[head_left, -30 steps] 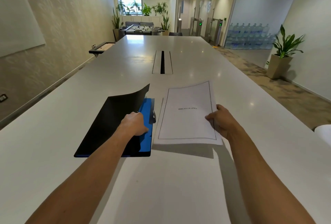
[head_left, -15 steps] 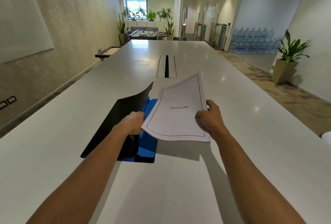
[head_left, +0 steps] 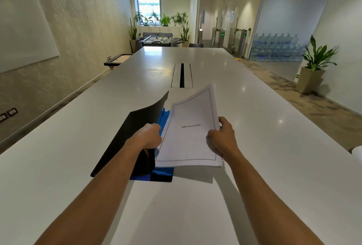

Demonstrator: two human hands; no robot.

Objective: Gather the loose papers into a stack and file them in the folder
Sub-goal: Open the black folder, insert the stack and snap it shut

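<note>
Seeing right hand (head_left: 222, 137) pinching paper stack (head_left: 191, 129) at right edge, hovering over open blue folder (head_left: 163, 121) mid-table. Left hand (head_left: 147, 137) gripping black cover (head_left: 135, 127), holding it up. I'm judging stack light, floppy, sheets prone to fanning; supporting long edge is safer.

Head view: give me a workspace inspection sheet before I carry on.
Surface: white table, glossy, with a slotted cable hatch at centre.
Job's things: folder lies open, black cover lifted, blue inside showing; paper stack is held partly over the folder.
Clutter: nothing seen.
Hands: left hand holds the cover up; right hand grips the stack's right edge.
Cables: nothing seen.
Surroundings: potted plant to the right, water bottles stacked behind it, foosball table beyond the far end.
</note>
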